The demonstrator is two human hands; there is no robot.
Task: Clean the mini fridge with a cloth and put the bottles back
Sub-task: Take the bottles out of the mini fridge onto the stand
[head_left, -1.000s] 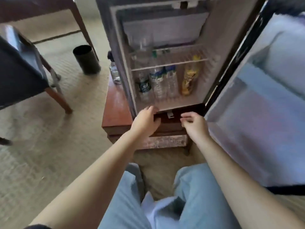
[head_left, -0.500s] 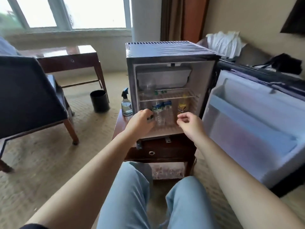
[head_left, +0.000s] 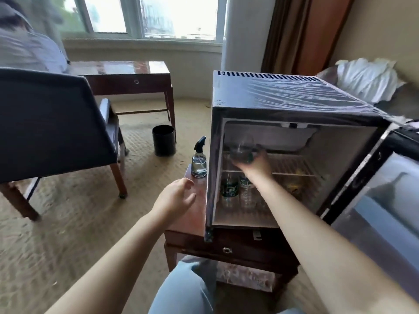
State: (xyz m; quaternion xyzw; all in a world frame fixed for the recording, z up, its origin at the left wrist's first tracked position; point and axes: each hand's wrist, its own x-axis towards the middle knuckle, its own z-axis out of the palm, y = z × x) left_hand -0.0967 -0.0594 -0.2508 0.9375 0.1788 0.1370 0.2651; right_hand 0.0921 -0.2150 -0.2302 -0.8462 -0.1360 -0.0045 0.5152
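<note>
A single wide-angle view, worn on the person's head, looks forward and somewhat down along both forearms. It sits close to the fridge [head_left: 294,103], within arm's reach, facing its open front from slightly above and left, so top and inside both show. The door [head_left: 385,189] runs off the right edge and a knee [head_left: 188,288] fills the bottom. The chair [head_left: 52,123] and window [head_left: 147,17] occupy the left half.
</note>
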